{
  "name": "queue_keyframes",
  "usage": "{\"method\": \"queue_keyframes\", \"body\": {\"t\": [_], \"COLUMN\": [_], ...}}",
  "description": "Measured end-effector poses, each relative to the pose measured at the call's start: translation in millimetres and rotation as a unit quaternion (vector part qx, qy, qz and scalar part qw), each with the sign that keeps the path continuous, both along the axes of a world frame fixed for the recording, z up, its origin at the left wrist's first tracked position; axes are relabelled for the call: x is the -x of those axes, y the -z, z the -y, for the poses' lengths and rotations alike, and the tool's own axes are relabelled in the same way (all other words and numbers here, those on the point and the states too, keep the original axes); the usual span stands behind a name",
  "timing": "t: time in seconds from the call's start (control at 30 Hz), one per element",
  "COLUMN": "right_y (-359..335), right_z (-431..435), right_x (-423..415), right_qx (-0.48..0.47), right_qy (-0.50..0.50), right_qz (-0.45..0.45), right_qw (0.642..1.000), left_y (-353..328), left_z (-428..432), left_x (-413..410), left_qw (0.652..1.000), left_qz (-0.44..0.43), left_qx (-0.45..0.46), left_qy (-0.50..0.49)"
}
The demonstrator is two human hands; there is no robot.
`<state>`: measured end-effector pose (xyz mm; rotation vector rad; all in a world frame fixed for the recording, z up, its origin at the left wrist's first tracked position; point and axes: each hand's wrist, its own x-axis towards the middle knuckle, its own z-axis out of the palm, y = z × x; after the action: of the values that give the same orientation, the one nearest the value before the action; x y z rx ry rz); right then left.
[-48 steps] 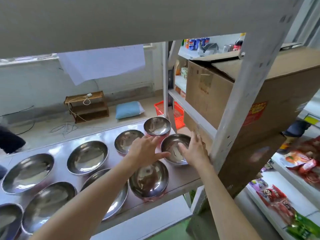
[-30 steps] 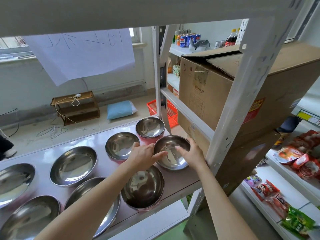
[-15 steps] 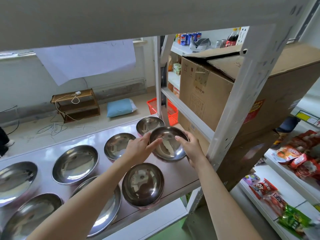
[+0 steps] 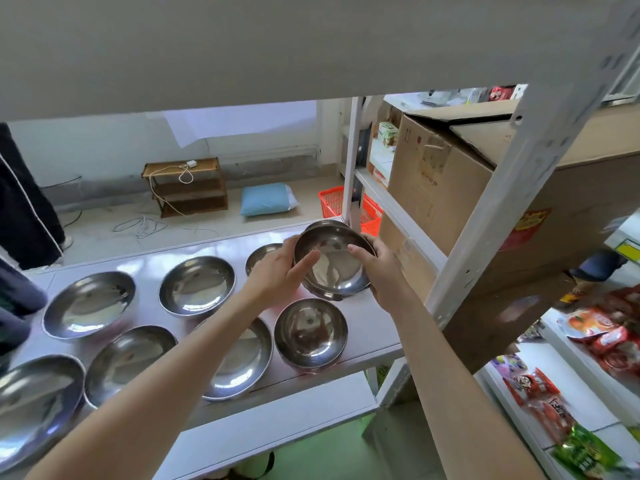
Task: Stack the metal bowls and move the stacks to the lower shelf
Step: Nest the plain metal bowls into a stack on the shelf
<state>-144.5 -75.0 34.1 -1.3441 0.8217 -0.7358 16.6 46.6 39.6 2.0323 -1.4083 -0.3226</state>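
Both hands hold one small metal bowl (image 4: 334, 263) tilted above the shelf's back right corner; my left hand (image 4: 277, 271) grips its left rim and my right hand (image 4: 379, 268) its right rim. The rim of another small bowl (image 4: 327, 222) peeks out just behind it. A third small bowl (image 4: 310, 332) sits near the shelf's front edge, and one more (image 4: 263, 252) is partly hidden by my left hand. Several larger metal bowls, such as the bowl (image 4: 196, 284) and the bowl (image 4: 89, 304), lie spread across the grey shelf (image 4: 370, 317). The lower shelf (image 4: 277, 420) shows below.
A white shelf post (image 4: 519, 188) stands right of my right arm, with big cardboard boxes (image 4: 446, 181) behind it. The upper shelf board (image 4: 277, 46) hangs low overhead. Snack packets (image 4: 606, 341) lie at the right. A person's dark clothing (image 4: 20, 202) is at the left.
Both hands closed on the small bowl at the shelf's right, lifted it off the shelf and carried it up and back over the rear corner bowl, tilting it toward me.
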Motion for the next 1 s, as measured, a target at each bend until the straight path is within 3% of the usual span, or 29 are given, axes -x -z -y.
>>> {"method": "queue_keyframes", "body": {"t": [0.27,0.53,1.0], "right_y": [-19,-21,40], "right_z": [-62,-135,-171], "right_x": [-21,-61,-84], "right_qx": [0.031,0.045,0.110], "right_qy": [-0.002,0.004,-0.056], "right_qz": [0.019,-0.025,-0.139], "right_qw": [0.999,0.999,0.983], "left_y": [-13,-23,48], "left_z": [-66,-145,-199], "left_x": [-14,-40,-38], "left_qw": [1.000,0.999,0.983], "left_qz": [-0.010,0.005,0.064], "left_qx": [0.010,0.001,-0.060], "left_qy": [-0.009,-0.046,-0.159]}}
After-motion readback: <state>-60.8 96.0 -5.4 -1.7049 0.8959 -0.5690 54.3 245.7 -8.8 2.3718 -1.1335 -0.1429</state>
